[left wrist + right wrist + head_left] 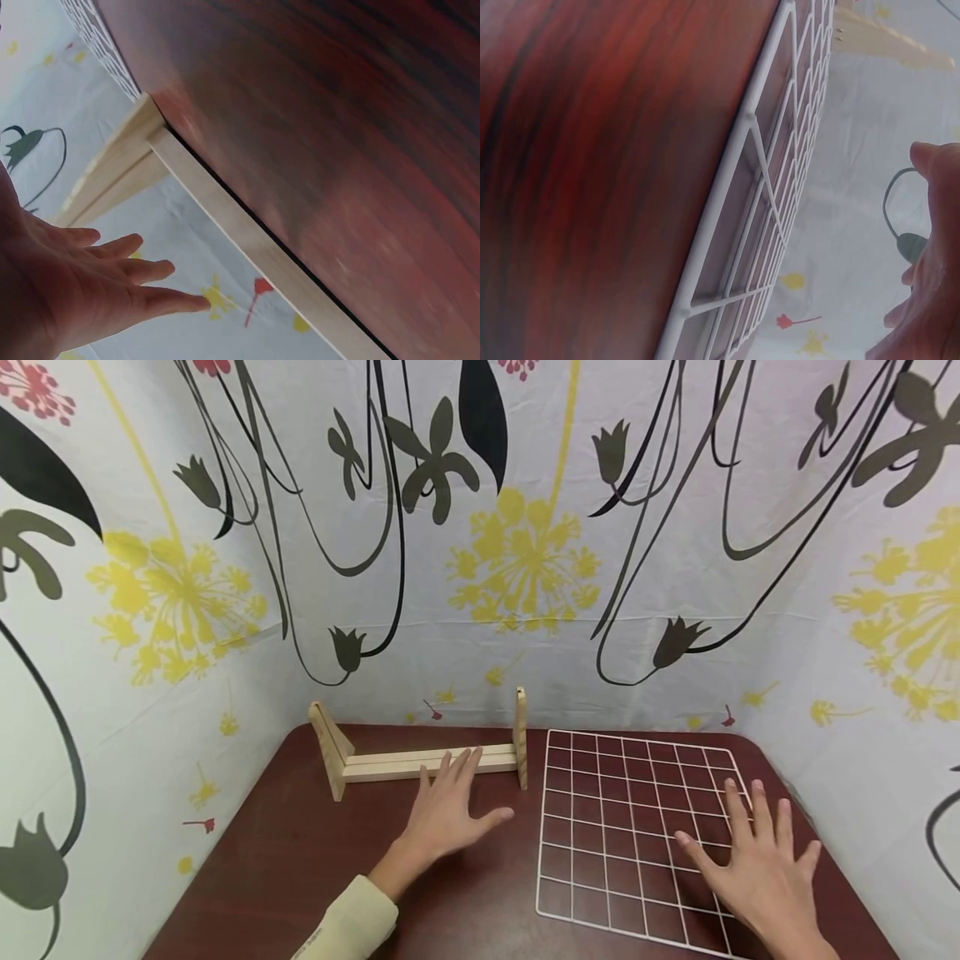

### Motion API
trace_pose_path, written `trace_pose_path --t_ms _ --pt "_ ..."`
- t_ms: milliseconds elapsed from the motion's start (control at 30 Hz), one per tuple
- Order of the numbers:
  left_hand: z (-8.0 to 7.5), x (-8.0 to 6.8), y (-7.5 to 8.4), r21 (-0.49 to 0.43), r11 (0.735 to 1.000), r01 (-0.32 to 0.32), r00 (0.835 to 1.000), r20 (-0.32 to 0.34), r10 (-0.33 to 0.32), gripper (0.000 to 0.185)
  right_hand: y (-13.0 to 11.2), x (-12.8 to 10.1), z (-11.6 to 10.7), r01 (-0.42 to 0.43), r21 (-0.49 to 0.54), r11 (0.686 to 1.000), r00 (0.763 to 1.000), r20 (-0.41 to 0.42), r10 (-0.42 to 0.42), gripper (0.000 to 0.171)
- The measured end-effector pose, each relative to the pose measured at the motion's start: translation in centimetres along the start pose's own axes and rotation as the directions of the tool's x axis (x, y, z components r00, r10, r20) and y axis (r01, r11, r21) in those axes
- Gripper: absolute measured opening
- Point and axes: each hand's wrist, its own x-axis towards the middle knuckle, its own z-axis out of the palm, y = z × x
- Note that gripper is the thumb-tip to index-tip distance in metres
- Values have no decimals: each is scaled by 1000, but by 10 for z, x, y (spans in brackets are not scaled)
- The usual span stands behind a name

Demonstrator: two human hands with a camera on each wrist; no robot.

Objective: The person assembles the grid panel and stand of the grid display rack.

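Reach phase imo: left hand (442,817) flat, fingers straight, tips at the front rail of the wooden rack (420,762) at bench (300,860) rear-left, grip released, nothing held; right hand (757,860) spread flat over the near-right part of the white wire grid (630,827) lying flat on the bench just right of the rack, also holding nothing. Next move prob needs fingers curled round a rack rail and under the grid's edge wire, since it lies flush. Head cam shows both hands + layout; left wrist cam only shows fingers (112,281) off the surface near the rack, right wrist cam shows the grid's rim (727,187) up close, contact w/ hand not visible there.
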Motion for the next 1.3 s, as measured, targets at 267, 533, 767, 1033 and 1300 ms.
trace_pose_path --t_ms 267,533,767,1033,1300 --pt "3 5 19 -166 986 3 997 74 10 109 4 -1 -1 -10 4 1000 1000 -18 10 115" --pt "10 8 31 -240 970 23 991 134 9 96 12 2 -5 -61 26 998 996 68 59 115" --pt "18 14 43 -290 957 25 988 151 20 88 17 4 -9 -96 25 995 986 139 91 116" --pt "22 22 51 -373 926 57 989 145 -3 74 24 8 -17 -188 -16 982 929 322 184 118" --pt "24 31 58 -338 931 138 976 208 -69 80 31 5 -19 -231 -65 971 902 359 238 118"
